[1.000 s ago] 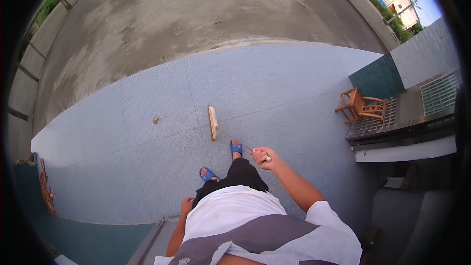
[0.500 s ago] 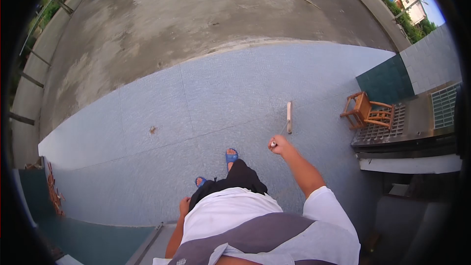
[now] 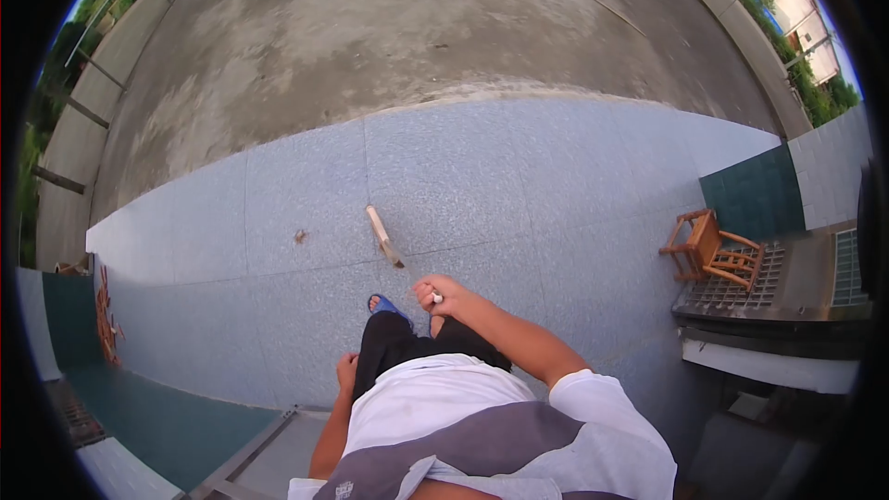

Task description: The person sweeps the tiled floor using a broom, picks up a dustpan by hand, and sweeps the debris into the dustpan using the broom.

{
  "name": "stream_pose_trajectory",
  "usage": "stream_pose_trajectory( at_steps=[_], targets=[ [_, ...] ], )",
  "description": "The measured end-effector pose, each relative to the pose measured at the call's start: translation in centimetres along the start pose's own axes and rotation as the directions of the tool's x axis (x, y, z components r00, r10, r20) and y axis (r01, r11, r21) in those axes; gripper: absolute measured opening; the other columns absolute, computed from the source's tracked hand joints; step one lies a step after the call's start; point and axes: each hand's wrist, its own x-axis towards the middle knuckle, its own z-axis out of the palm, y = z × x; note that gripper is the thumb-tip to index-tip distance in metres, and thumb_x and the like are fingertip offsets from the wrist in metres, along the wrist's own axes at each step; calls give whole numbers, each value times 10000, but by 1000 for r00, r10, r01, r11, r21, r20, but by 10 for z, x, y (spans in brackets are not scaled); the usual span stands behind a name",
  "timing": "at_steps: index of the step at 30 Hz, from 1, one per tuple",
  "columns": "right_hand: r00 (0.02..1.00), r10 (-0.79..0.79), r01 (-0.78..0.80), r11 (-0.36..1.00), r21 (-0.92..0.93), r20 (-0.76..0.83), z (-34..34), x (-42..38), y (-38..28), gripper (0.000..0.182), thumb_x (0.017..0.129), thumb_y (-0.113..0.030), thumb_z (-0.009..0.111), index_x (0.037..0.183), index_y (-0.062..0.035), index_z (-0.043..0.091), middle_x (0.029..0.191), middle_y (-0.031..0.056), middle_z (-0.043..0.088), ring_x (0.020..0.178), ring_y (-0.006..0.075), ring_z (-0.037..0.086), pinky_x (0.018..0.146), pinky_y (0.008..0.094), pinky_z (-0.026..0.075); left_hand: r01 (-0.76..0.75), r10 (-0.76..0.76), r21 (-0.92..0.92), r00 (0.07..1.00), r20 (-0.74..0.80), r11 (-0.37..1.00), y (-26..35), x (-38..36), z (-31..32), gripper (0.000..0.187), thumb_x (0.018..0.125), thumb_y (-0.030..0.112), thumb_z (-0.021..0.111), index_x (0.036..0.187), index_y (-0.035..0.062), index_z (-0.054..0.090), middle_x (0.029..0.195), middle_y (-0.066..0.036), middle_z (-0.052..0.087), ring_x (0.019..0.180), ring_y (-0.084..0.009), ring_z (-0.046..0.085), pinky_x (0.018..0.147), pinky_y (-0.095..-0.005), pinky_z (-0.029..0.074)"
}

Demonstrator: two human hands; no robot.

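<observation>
Right hand (image 3: 431,293) grips broom (image 3: 383,236) handle, center frame. Left hand (image 3: 346,372) holds nothing. Wooden chair (image 3: 711,249) at right, small debris (image 3: 300,236) left of broom.

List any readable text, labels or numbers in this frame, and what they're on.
None readable.
A small pale mark sits on the shirt near its bottom edge: too small and blurred to read.
The mop in the right hand, the wooden chair and the tiled floor carry no lettering.
</observation>
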Motion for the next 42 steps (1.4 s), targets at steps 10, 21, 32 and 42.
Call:
stream_pose_trajectory(
  at_steps=[10, 21, 32, 42],
  targets=[
    [982, -184, 180, 980, 84, 39, -25, -140, -39, 167, 759, -43, 424, 898, 40, 383, 506, -24, 375, 360, 37, 359, 291, 168, 287, 41, -45, 39, 994, 102, 998, 12, 16, 14, 227, 693, 222, 495, 768, 33, 597, 769, -154, 580, 733, -284, 555, 654, -343, 428],
    [668, -655, 495, 746, -445, -354, -15, -76, -112, 75, 701, 2, 369, 638, -38, 380, 545, 63, 394, 448, 148, 401, 375, 262, 364, 76, -76, 7, 987, 139, 997, -6, 33, -11, 238, 680, 248, 530, 758, 32, 591, 729, -153, 579, 696, -275, 558, 616, -338, 427],
    [927, -295, 136, 840, -525, -232, 115, 112, 23, 124, 694, -29, 390, 571, -31, 398, 490, 59, 398, 383, 162, 408, 324, 302, 357, 148, -140, -35, 975, 170, 988, -32, 52, -27, 248, 702, 246, 543, 782, 17, 596, 726, -152, 583, 683, -248, 567, 615, -321, 427],
    [981, 88, -125, 967, 221, 170, 123, 66, -48, 212, 796, -66, 379, 964, 55, 332, 514, -3, 371, 343, 49, 351, 271, 174, 269, 155, -137, -111, 978, 158, 982, -10, 98, -46, 207, 688, 208, 543, 772, 26, 599, 728, -145, 584, 699, -247, 565, 635, -321, 427]
  ],
)
